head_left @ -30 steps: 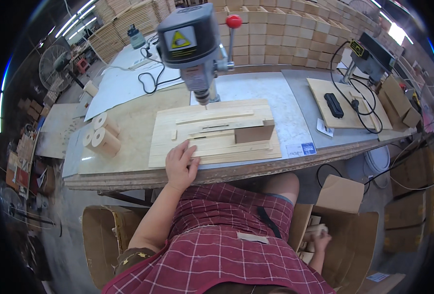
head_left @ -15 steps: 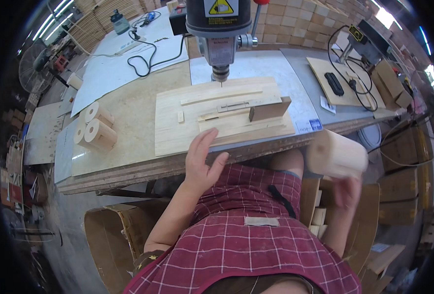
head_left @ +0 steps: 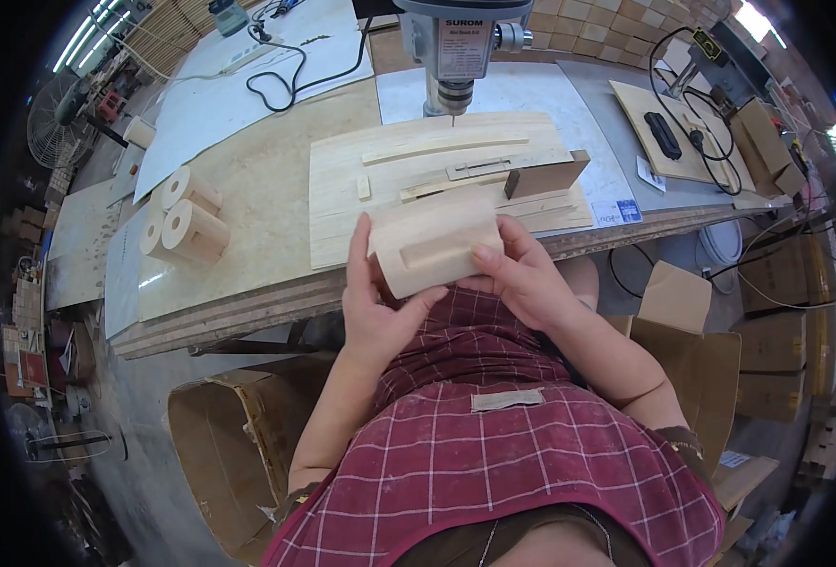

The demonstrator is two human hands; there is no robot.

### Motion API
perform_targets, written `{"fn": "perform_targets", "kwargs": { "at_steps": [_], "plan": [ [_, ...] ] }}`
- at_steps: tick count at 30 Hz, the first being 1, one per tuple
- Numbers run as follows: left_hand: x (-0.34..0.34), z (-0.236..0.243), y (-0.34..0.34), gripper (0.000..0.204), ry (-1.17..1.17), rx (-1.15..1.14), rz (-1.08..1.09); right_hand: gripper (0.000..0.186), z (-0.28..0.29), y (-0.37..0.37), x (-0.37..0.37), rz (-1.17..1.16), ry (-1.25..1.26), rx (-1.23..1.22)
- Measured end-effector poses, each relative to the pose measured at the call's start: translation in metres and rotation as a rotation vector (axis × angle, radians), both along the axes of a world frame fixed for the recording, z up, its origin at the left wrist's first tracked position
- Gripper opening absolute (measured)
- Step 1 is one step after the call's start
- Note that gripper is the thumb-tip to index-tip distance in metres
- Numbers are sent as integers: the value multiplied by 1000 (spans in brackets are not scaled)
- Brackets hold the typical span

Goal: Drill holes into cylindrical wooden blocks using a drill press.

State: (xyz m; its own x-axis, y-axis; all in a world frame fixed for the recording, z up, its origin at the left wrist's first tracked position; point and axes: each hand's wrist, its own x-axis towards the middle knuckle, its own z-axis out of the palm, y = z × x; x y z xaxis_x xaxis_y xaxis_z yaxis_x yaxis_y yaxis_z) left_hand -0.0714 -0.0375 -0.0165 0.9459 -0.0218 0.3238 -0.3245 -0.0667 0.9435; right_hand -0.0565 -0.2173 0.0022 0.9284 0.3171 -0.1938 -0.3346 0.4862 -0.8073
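Note:
Between my two hands, in front of the bench edge, is a pale wooden cylinder (head_left: 437, 248) with a rectangular slot cut in its side. My left hand (head_left: 375, 302) cups its left end, fingers up behind it and thumb below. My right hand (head_left: 522, 274) grips the right end, thumb pressed on the side near the slot. Just beyond lies a wooden jig board (head_left: 338, 208) with thin strips and a brown upright block (head_left: 547, 176) fixed on it. A drill press (head_left: 456, 57) stands over the board, its thin bit (head_left: 453, 121) above the board's far edge.
Several wooden cylinders (head_left: 196, 231) with centre holes stand at the bench's left. Open cardboard boxes sit below, one on the left (head_left: 220, 444) and one on the right (head_left: 692, 369). A black cable (head_left: 295, 85) lies on the far left; a plywood panel (head_left: 626, 104) is at right.
My right hand has brought the cylinder from the right, above the box, to the middle. My left hand has closed on its other end. The view has shifted slightly.

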Motion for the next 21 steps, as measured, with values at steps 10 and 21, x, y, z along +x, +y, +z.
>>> {"fn": "perform_targets", "kwargs": {
  "at_steps": [10,21],
  "plan": [
    [38,-10,25,86,112,-234,44,51,10,-100,80,-468,-1058,-1568],
    [54,-18,15,86,233,-216,-34,36,-27,-124,108,-179,-600,-1077]
  ]
}}
